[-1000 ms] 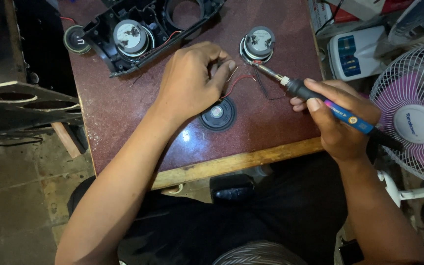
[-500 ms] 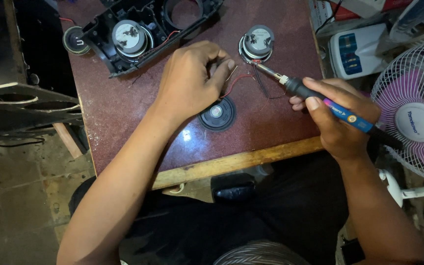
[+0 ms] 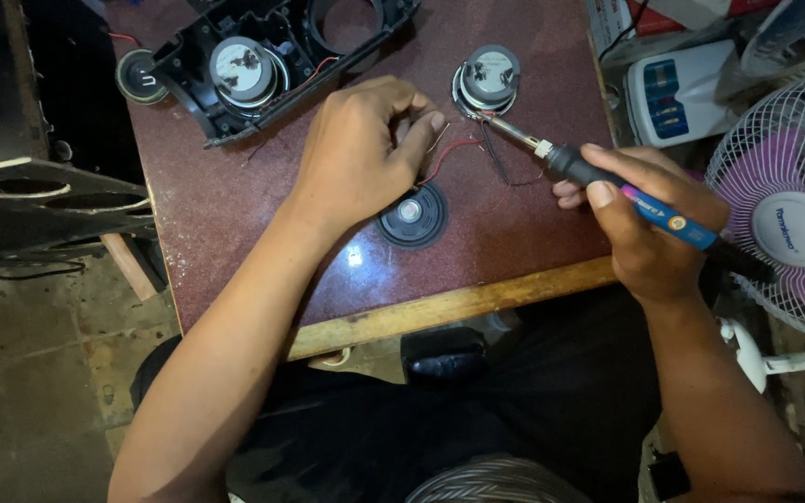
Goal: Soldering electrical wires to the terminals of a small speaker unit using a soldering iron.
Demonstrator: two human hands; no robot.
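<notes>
**Soldering iron tip at a small speaker, wire pinched beside it**

The right hand (image 3: 649, 228) is closed around a soldering iron with a blue and black handle (image 3: 626, 196). Its metal tip points away from the grasp and touches the rim of a small round silver speaker (image 3: 488, 79) standing on the dark red table top (image 3: 235, 214). The left hand (image 3: 361, 154) is clenched, and its fingertips (image 3: 432, 123) pinch a thin red wire (image 3: 449, 154), which runs from the pinch toward the same speaker. Just below this hand lies a flat black round speaker cone (image 3: 411, 213). Beyond the left knuckles sits a black plastic speaker housing (image 3: 272, 56). To the outside of the right hand stands a white and purple fan (image 3: 789, 205).
</notes>
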